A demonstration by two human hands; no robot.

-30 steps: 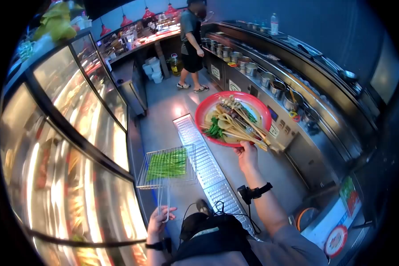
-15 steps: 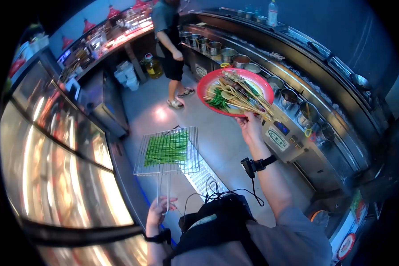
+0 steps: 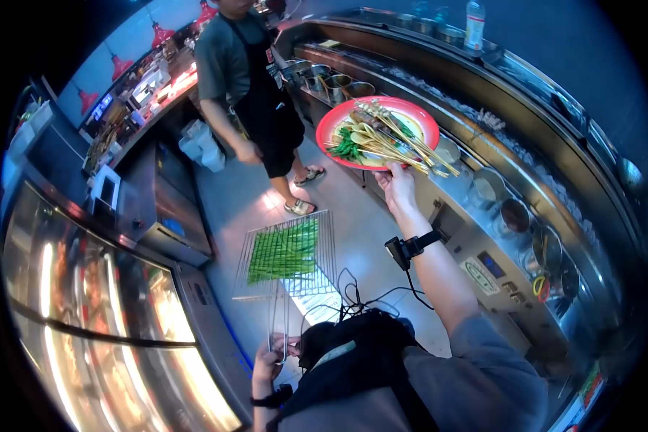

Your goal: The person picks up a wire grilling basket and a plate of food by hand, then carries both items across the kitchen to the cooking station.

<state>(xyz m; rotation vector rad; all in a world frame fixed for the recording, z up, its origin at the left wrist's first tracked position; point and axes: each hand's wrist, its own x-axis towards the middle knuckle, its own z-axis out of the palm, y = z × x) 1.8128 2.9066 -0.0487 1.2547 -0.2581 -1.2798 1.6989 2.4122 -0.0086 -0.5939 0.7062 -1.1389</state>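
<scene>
My left hand (image 3: pixel 269 360), low in the view, is closed on the long wire handle of a grill basket (image 3: pixel 317 252). Flat between the basket's wires lie green vegetable stalks (image 3: pixel 284 249). My right hand (image 3: pixel 398 189) grips the near rim of a red-rimmed plate (image 3: pixel 430 129), its fingers partly hidden under the plate. Wooden skewers (image 3: pixel 399 153) with food are piled on the plate, their bare ends sticking out over the rim toward the right. Leafy greens (image 3: pixel 345 145) lie at the plate's left side.
A co-worker in a dark apron (image 3: pixel 261 93) stands ahead, beyond the basket. Along the right runs a long grill counter (image 3: pixel 482 129) with metal pots (image 3: pixel 515 216) and a bottle (image 3: pixel 475 25). At the left is a lit glass display case (image 3: pixel 86 288); white containers (image 3: pixel 203 146) stand behind.
The view has moved forward and turned, bringing the co-worker and grill counter closer. The co-worker now faces more this way. Both hands still hold the basket and the plate.
</scene>
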